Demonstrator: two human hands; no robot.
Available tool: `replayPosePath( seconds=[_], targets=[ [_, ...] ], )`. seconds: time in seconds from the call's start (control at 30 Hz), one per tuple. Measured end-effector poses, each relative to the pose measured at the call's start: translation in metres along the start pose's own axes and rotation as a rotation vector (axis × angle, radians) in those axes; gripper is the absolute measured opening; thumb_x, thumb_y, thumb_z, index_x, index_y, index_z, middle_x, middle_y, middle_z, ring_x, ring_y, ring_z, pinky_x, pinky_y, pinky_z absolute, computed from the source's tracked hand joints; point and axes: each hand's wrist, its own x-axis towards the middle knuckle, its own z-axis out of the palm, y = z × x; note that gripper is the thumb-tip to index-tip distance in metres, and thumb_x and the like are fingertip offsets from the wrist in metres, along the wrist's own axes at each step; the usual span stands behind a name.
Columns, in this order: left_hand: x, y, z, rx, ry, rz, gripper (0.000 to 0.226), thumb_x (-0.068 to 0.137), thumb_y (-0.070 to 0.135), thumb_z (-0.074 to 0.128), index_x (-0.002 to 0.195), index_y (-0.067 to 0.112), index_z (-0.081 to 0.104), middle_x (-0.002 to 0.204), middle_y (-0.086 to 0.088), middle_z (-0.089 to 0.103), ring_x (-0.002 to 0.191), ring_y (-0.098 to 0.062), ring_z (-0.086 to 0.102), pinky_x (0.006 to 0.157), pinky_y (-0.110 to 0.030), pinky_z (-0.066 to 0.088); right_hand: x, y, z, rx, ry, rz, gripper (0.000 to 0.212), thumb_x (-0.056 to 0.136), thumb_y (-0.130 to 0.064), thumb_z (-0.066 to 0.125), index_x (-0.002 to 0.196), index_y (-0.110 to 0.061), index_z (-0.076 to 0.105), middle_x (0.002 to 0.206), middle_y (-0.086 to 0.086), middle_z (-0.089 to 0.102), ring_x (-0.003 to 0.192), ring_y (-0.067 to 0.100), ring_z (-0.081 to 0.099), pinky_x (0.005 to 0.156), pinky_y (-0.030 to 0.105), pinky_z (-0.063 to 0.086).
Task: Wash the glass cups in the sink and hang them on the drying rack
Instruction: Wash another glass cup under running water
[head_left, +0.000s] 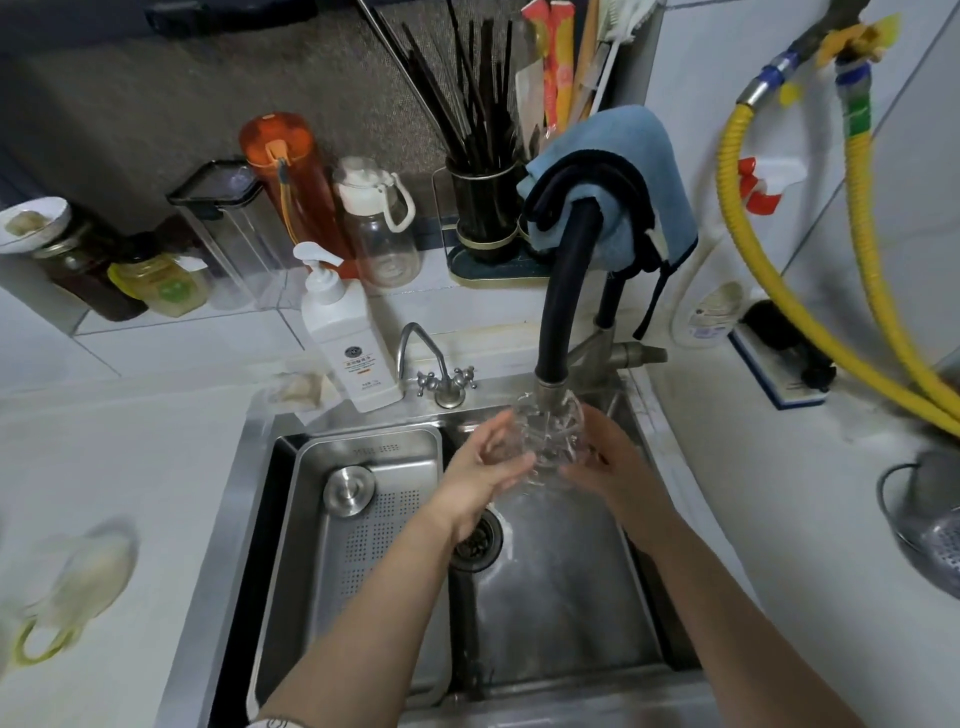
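A clear ribbed glass cup (549, 441) is held directly under the black faucet spout (558, 332), over the steel sink (561, 587). Water runs into the cup and down toward the drain (478, 540). My left hand (485, 470) holds the cup from the left, fingers curved against its side. My right hand (605, 460) cups it from the right and partly behind. The cup's lower part is blurred by water. No drying rack is recognisable in view.
A steel drain tray (363, 514) with a round lid fills the sink's left half. A white pump soap bottle (345, 332) and a small tap (439, 374) stand behind the sink. Bottles, a chopstick holder (483, 213), blue cloth (631, 171), yellow hoses (831, 291), and a steel colander (930, 519) surround it.
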Motion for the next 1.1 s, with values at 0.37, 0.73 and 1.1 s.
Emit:
replayPosePath(
  seconds=[0.37,0.73,1.1],
  targets=[
    [-0.006,-0.011,-0.017,0.061,0.054,0.048,0.061,0.078,-0.01,0.07,0.124,0.028,0.055,0.116,0.009,0.064,0.11,-0.006,0.06,0.103,-0.032,0.047,0.001,0.023,0.021,0.037,0.065,0.045,0.046,0.079,0.0,0.073,0.118,-0.02,0.058,0.11,-0.016,0.067,0.104,0.002,0.064,0.092,0.027,0.052],
    [-0.018,-0.031,-0.028,0.102,0.068,-0.095,0.06,0.082,-0.009,0.067,0.134,0.017,0.051,0.114,-0.003,0.063,0.117,-0.025,0.058,0.105,-0.045,0.045,-0.014,0.05,0.036,0.031,0.063,0.134,0.051,0.069,-0.015,0.081,0.111,-0.033,0.058,0.112,-0.011,0.068,0.11,0.01,0.064,0.089,0.032,0.051],
    [-0.013,-0.023,-0.004,0.182,0.022,-0.142,0.05,0.087,0.005,0.068,0.13,0.024,0.051,0.116,-0.007,0.056,0.106,-0.019,0.056,0.087,-0.028,0.052,-0.021,0.035,0.02,-0.066,0.104,0.114,0.034,0.081,-0.01,0.073,0.108,-0.028,0.063,0.098,-0.022,0.07,0.092,-0.004,0.066,0.078,0.015,0.049]
  ],
)
